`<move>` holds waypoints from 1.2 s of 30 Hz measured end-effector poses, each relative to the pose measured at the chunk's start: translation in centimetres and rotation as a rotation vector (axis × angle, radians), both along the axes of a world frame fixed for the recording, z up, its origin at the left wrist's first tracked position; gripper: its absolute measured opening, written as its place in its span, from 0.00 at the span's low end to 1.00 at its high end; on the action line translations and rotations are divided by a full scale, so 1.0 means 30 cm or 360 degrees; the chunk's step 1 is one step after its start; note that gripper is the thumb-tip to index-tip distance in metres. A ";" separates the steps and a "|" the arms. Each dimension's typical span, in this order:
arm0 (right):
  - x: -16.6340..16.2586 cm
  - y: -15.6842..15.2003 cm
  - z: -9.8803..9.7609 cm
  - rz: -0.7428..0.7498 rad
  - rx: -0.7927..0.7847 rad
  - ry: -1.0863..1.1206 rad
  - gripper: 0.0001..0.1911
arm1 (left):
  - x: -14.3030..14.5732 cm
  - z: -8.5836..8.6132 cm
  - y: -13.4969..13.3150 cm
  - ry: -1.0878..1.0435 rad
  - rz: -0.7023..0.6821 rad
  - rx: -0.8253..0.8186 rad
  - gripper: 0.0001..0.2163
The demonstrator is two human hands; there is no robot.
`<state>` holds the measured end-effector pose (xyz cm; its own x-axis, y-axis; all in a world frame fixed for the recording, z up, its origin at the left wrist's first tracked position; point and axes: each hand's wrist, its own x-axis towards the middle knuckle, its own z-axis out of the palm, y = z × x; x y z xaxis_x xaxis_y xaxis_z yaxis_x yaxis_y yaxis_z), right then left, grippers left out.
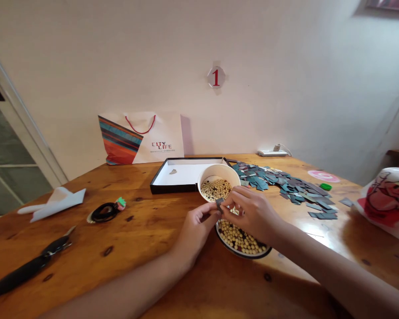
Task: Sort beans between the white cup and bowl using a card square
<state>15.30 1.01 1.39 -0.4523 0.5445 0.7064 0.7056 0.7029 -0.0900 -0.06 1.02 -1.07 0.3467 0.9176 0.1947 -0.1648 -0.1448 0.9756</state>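
My left hand (199, 226) and my right hand (252, 210) meet over two bowls, both closed in a pinch on one small dark grey piece (219, 204). Its exact kind I cannot make out; it looks thin and flat. Beneath my hands is a dark-rimmed bowl (231, 252) of round, pale yellow beads or beans with some dark ones among them. Just behind my fingers, a white tub (206, 170) holds similar smaller ones. My right hand covers part of both containers.
Behind the tub lies a shallow black-edged box (173, 188) with a small grey scrap inside. Many dark flat pieces (279, 179) spread at right. A paper bag (162, 153) stands by the wall. At left are a black-handled tool (33, 268), a black coil (104, 212) and white paper (60, 204).
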 end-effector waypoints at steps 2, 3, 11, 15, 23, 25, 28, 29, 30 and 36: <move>0.000 0.000 0.000 -0.0011 0.0005 0.0035 0.04 | 0.000 0.001 -0.001 0.0023 0.0005 0.0013 0.12; 0.000 0.000 -0.001 0.0004 -0.0002 0.0021 0.04 | 0.001 0.002 -0.002 0.0022 0.0011 0.0002 0.13; 0.004 -0.001 0.001 -0.0006 -0.0024 0.0027 0.03 | 0.000 0.005 -0.002 -0.0024 -0.0037 -0.0031 0.14; 0.004 0.001 0.002 0.0017 -0.0061 -0.0075 0.03 | 0.001 -0.003 0.005 -0.0067 -0.0036 -0.0090 0.15; 0.005 0.003 0.006 0.0061 -0.0110 -0.0078 0.03 | 0.003 -0.001 0.004 -0.0084 -0.0051 -0.0115 0.13; 0.004 0.004 0.008 0.0047 -0.0101 -0.0052 0.04 | 0.003 -0.001 0.004 -0.0077 -0.0069 -0.0102 0.13; 0.004 0.006 0.011 0.0033 -0.0095 -0.0005 0.04 | 0.004 -0.002 0.004 -0.0048 -0.0076 -0.0072 0.12; 0.005 0.006 0.013 0.0040 -0.0107 -0.0024 0.04 | 0.004 -0.002 0.004 -0.0051 -0.0075 -0.0077 0.12; 0.005 0.006 0.014 0.0050 -0.0119 -0.0050 0.04 | 0.004 -0.001 0.004 -0.0059 -0.0074 -0.0085 0.13; 0.004 0.007 0.012 0.0027 -0.0072 -0.0024 0.04 | 0.003 -0.001 0.005 -0.0036 -0.0059 -0.0060 0.12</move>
<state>15.43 1.22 1.74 -0.4723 0.5679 0.6741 0.6952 0.7101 -0.1111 0.02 1.19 -1.11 0.3766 0.9109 0.1685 -0.1913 -0.1015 0.9763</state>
